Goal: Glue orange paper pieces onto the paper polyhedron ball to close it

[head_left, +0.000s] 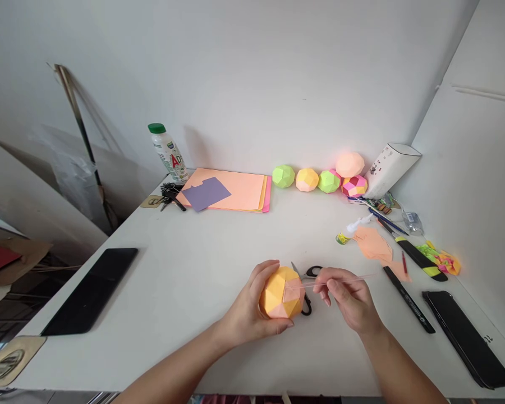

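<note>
My left hand [248, 311] cups a faceted orange and yellow paper ball [280, 294] just above the white table [202, 258]. My right hand [350, 300] pinches a thin clear stick [340, 279] whose left end touches a peach facet of the ball. Black-handled scissors [309, 280] lie on the table right behind the ball, partly hidden by it and by my fingers.
Several finished paper balls [320, 178] line the back wall beside a white carton [390, 168]. A stack of coloured paper [229, 191], keys [170, 193] and a bottle [168, 151] sit back left. Phones lie far left [90, 289] and far right [467, 336]. Peach paper pieces [374, 247], pens and a knife lie at right.
</note>
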